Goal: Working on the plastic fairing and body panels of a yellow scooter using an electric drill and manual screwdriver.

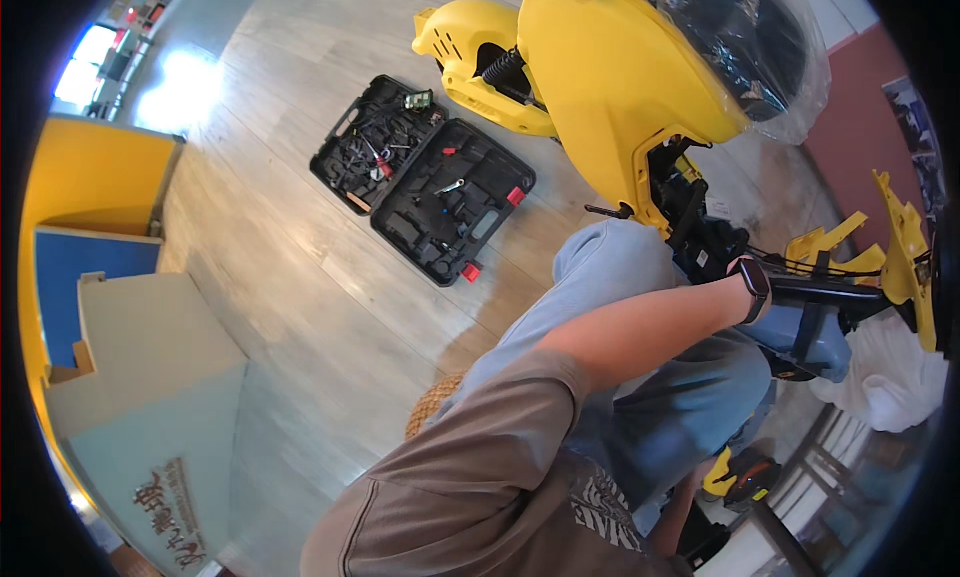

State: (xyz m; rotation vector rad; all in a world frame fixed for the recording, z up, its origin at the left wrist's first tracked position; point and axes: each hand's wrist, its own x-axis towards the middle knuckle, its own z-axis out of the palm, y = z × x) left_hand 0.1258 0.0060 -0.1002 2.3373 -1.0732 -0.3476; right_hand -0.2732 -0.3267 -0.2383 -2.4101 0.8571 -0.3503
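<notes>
My left forearm [655, 322] reaches right across my knees, with a dark smartwatch [755, 290] on the wrist. Past the watch, my left hand is lost among the black frame tube [835, 292] and cables of a yellow scooter, so its fingers do not show. Low in the picture, my right forearm [677, 517] runs beside my leg. My right hand is mostly hidden there, near a yellow and black part [750, 477] whose kind I cannot make out. The scooter's large yellow body panel [610, 87] stands ahead of my knees.
An open black tool case [440, 202] with several tools lies on the wood floor. Plastic film [800, 87] wraps the scooter's dark seat-like part. Loose yellow panels [905, 247] and a white plastic bag [880, 377] are at right. A counter [150, 327] stands at left.
</notes>
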